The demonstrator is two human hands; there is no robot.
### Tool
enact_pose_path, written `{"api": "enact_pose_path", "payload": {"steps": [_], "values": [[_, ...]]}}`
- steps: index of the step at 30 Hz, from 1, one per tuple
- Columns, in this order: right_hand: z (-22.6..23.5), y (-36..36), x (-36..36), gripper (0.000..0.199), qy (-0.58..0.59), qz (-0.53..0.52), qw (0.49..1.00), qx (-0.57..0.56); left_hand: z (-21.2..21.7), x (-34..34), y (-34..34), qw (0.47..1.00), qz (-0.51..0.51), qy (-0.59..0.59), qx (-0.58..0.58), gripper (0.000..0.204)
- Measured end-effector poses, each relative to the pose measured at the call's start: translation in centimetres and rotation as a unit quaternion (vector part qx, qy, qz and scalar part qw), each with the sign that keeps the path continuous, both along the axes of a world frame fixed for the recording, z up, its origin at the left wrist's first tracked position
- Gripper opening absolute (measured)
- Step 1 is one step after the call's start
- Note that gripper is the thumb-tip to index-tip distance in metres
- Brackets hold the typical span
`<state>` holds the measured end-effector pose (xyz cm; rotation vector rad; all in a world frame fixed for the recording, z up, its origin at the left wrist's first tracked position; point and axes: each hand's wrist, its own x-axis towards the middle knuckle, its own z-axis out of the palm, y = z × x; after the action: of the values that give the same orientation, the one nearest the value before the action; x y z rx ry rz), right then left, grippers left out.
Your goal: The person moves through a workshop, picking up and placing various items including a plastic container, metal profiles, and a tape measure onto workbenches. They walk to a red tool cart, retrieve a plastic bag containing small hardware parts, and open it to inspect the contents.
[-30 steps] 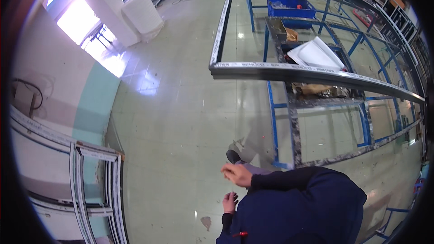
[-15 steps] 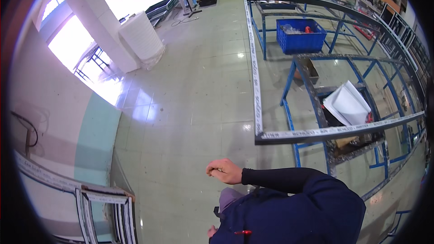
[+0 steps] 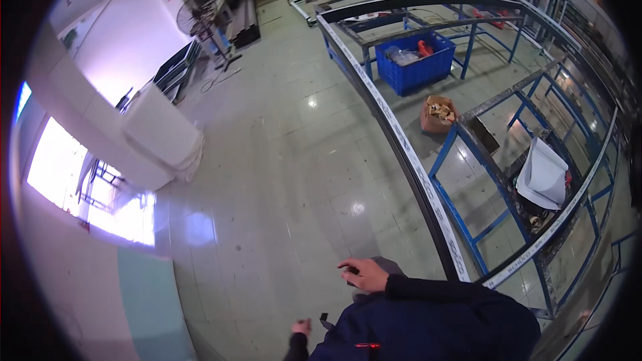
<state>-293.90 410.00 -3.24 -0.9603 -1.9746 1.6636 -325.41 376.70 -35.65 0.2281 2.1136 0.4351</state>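
Observation:
My right hand [image 3: 363, 274] is at the lower middle, in front of my body. Its thumb and forefinger are apart in a loose curl, and I make out nothing held between them. Lower and to the left, my left hand [image 3: 301, 327] shows small beside my leg; how its fingers lie is unclear. Nearest to my right hand is the corner of a large dark frame [image 3: 409, 154] with a white printed strip along it. Blue metal stands [image 3: 449, 150] are beneath this frame.
Under the frame are a blue crate [image 3: 414, 70] with plastic and red items, a brown sack [image 3: 438, 115] of small pieces and a white sheet [image 3: 543, 174]. A white wrapped bundle [image 3: 160, 127] stands by the left pillar. Farther off is a pedestal fan [image 3: 194, 19]. Tiled floor [image 3: 281, 180] runs ahead.
My view has turned and moved forward, so the frame's near corner now lies lower, close to my right arm. The brown sack shows more. My right hand's fingers have loosened; my left hand shows more.

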Motion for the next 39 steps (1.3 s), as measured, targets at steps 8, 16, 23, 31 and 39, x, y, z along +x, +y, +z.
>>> {"api": "enact_pose_path", "payload": {"steps": [8,16,23,31,39], "values": [[-4.7,25.2,-10.7,0.027,0.011,-0.198,0.976,-0.089,12.8,-26.0,45.0,0.905,0.260,0.052,0.333,0.025],[6.3,57.2,-24.9,0.028,0.094,-0.167,0.981,0.034,8.6,-23.9,57.9,0.981,0.039,-0.172,0.083,0.028],[3.5,82.1,-34.1,0.029,0.091,-0.211,0.972,0.050,2.5,-32.2,77.7,0.930,-0.360,0.012,-0.069,0.031],[0.8,104.3,-35.0,0.022,0.061,-0.444,0.889,0.094,5.2,-54.1,121.5,0.947,-0.292,0.107,0.083,0.025],[-4.4,125.0,-32.5,0.022,-0.173,-0.666,0.696,0.203,22.4,-41.8,181.4,0.892,-0.171,-0.056,0.415,0.044]]}}
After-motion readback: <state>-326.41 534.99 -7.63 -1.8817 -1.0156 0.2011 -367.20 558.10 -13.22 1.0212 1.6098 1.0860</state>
